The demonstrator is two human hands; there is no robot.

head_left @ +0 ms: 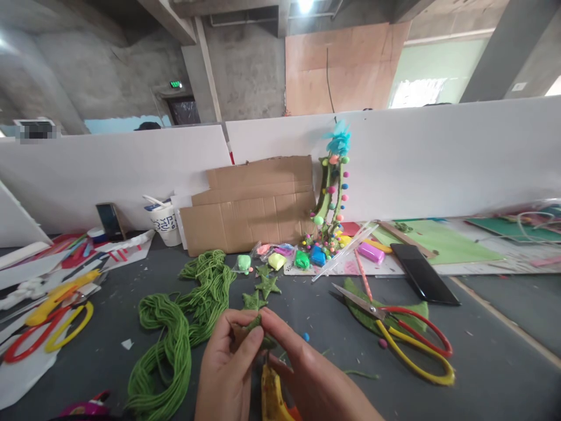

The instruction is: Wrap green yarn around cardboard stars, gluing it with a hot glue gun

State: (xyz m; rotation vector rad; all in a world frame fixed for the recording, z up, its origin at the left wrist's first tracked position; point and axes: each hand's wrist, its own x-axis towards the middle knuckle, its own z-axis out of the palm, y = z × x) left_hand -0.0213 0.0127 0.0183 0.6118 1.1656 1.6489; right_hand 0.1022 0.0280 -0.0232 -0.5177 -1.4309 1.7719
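Note:
My left hand (231, 359) pinches a small green yarn-covered piece (256, 323) between thumb and fingers. The fingertips of my right hand (304, 356) close on the same piece from the other side; its full shape is hidden. Below it, between my hands, is a yellow glue gun (270, 390), nozzle up; whether my right hand grips it I cannot tell. Just beyond my fingers lie a green star (253, 301) and another green star (268, 285), with a third behind. Green yarn (162, 351) lies in loose skeins to the left.
Red-and-yellow scissors (381, 316) lie open on a green felt-like piece (412, 316) at right, near a black phone (425, 275). A pompom-covered green structure (331, 193) stands behind, beside cardboard (249, 210). More scissors (52, 333) and a paper cup (165, 222) are at left.

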